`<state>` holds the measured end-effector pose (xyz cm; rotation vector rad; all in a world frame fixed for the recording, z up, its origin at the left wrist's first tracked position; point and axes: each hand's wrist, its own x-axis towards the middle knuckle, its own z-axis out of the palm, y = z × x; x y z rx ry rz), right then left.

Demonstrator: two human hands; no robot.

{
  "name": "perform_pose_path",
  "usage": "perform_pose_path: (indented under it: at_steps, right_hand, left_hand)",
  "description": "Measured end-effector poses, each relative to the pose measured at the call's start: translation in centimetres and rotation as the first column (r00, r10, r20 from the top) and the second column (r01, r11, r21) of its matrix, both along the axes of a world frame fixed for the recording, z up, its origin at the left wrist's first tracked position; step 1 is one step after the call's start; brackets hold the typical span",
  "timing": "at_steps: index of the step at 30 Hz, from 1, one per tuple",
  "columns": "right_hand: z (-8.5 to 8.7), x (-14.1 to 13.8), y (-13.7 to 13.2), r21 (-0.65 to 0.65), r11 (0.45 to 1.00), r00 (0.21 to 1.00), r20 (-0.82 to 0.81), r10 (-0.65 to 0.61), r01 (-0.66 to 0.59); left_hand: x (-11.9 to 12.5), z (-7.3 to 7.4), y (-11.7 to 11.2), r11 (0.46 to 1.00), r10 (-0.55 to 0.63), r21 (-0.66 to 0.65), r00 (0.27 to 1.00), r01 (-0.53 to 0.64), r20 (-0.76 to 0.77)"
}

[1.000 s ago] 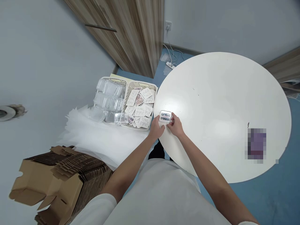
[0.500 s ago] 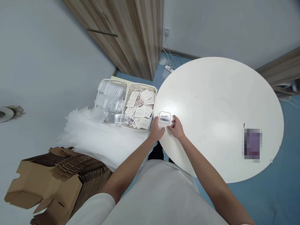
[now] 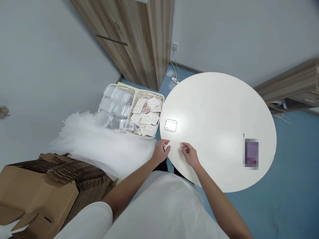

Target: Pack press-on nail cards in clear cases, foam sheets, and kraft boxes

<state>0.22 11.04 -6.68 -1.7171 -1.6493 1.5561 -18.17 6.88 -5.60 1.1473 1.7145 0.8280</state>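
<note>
A small clear plastic case (image 3: 170,125) lies flat near the left edge of the white round table (image 3: 219,109). Its top looks bright white, and I cannot tell if that is glare or what is inside. Just below it, at the table's edge, is my left hand (image 3: 160,152), empty, with thumb and fingers apart. My right hand (image 3: 190,155) hovers over the tabletop to the lower right of the case, holding nothing, its fingers loosely bent and apart. Neither hand touches the case.
Left of the table, one basket (image 3: 159,123) holds printed cards, and another basket (image 3: 132,87) holds bagged clear cases. White translucent sheets (image 3: 99,142) and folded cardboard boxes (image 3: 50,189) are stacked nearer. A blurred purple item (image 3: 252,153) lies on the table's right side.
Both hands have let go of the case and drawn back toward my body. The coloured pieces visible in the case before no longer show. The view has shifted slightly.
</note>
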Motion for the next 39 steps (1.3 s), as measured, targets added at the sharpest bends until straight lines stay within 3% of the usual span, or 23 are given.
perform_pose_path:
  at_steps: [6,11,15,20,25,28,32,36,39]
  right_hand:
    - [1.0,2.4,-2.5,0.0,0.999,0.998,-0.046,0.044,-0.044]
    - [1.4,3.3,-3.1,0.007,0.98,0.974,-0.112,0.197,-0.198]
    - [1.2,2.1,-2.8,0.03,0.93,0.918,-0.152,0.366,-0.366]
    - [1.8,-1.5,-2.9,0.074,0.825,0.803,-0.195,0.563,-0.561]
    - [2.0,-5.9,-3.3,0.124,0.691,0.677,-0.138,0.723,-0.712]
    - [1.6,-9.3,-3.8,0.233,0.613,0.621,-0.044,0.782,-0.755]
    - [0.7,-14.3,-5.0,0.391,0.505,0.593,0.142,0.793,-0.769]
    - [-0.6,-19.0,-6.0,0.468,0.368,0.548,0.338,0.765,-0.803]
    - [-1.5,-21.4,-5.9,0.482,0.295,0.527,0.467,0.711,-0.825]
  left_hand:
    - [1.4,0.6,-2.6,0.999,0.029,-0.044,0.997,-0.026,0.065]
    - [2.7,2.0,-5.4,0.996,0.083,-0.032,0.996,-0.084,-0.034]
    - [3.6,2.9,-9.2,0.98,0.195,-0.017,0.976,-0.198,-0.097]
    - [3.4,3.3,-14.0,0.942,0.32,-0.051,0.931,-0.333,-0.174]
    - [1.1,4.1,-16.7,0.918,0.375,-0.03,0.891,-0.395,-0.256]
    - [-1.0,4.0,-17.1,0.916,0.388,0.022,0.874,-0.4,-0.291]
    - [-4.4,2.8,-16.7,0.911,0.401,0.031,0.87,-0.41,-0.288]
    - [-7.9,1.3,-15.7,0.918,0.371,-0.032,0.885,-0.395,-0.281]
    - [-10.0,0.2,-15.1,0.924,0.335,-0.102,0.908,-0.369,-0.251]
